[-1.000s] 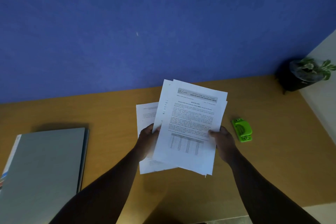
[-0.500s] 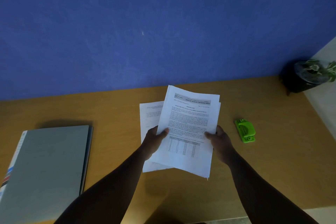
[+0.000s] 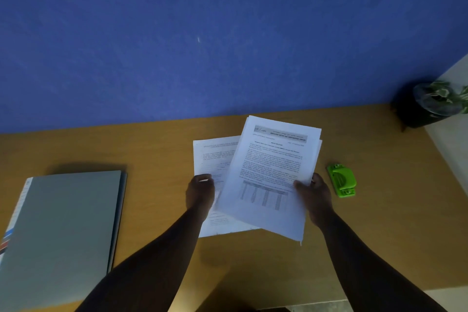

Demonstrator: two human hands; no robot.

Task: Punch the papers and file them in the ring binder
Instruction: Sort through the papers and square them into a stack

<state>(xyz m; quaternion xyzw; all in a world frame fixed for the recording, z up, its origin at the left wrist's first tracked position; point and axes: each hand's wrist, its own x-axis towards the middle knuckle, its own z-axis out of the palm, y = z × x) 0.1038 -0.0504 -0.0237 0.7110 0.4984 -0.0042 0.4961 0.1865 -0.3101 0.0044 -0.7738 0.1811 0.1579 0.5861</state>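
right hand [image 3: 315, 196] pinches the right edge of a tilted stack of papers [image 3: 271, 177] above the bench [image 3: 157, 149]; left hand [image 3: 201, 194], fingers curled, rests on a loose sheet [image 3: 215, 157]. closed ring binder [image 3: 63, 230] far left, green punch [image 3: 342, 180] just right.

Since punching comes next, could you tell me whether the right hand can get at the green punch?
Probably yes: the green punch lies on open desk beside the right hand, but that hand holds the paper stack.

A big blue wall [image 3: 177, 33] is filling the top of the frame. A brown desk [image 3: 157, 154] is lying below it. A dark plant pot [image 3: 428, 106] is sitting at the right edge.
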